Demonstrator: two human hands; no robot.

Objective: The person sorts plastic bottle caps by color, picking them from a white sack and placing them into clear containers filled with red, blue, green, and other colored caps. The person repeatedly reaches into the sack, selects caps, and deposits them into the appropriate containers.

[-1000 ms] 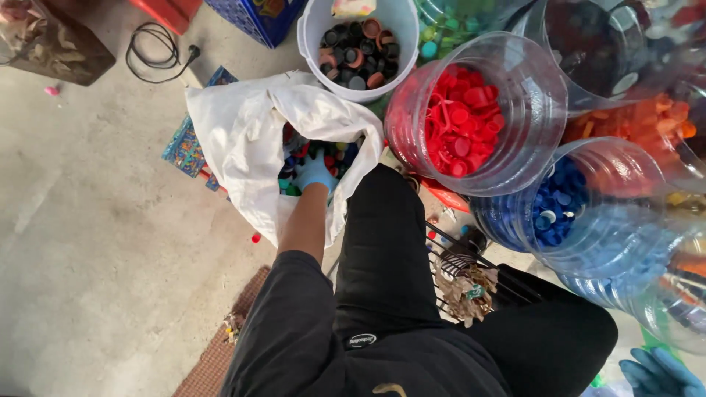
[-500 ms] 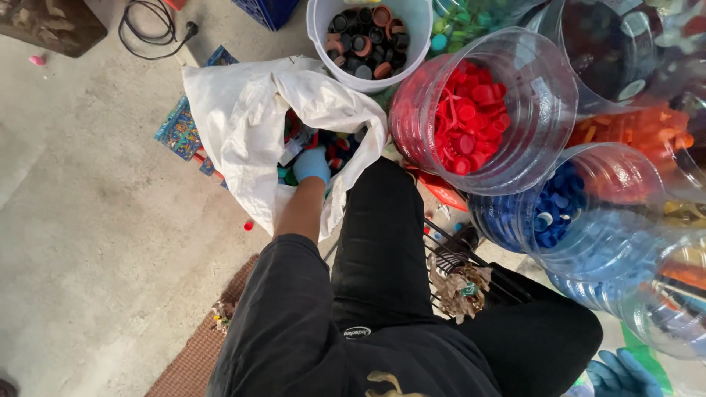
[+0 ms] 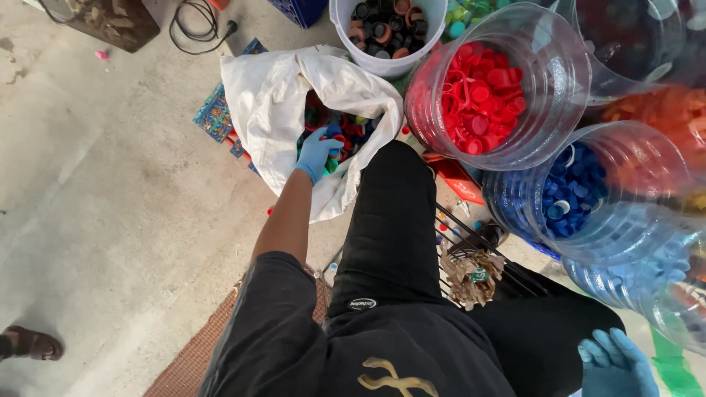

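Inside white sack [image 3: 272,95], left hand [image 3: 318,153], fingers [image 3: 332,144] curled among bottle caps [image 3: 351,132]

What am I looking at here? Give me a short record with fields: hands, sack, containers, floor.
left hand: blue-gloved left hand reaches into the white sack, among mixed-colour bottle caps
right hand: gloved right hand at lower edge, holds nothing visible
containers: clear jug of red caps; clear jug of blue caps; white bucket of dark caps
floor: bare concrete floor; woven mat; a sandalled foot at left
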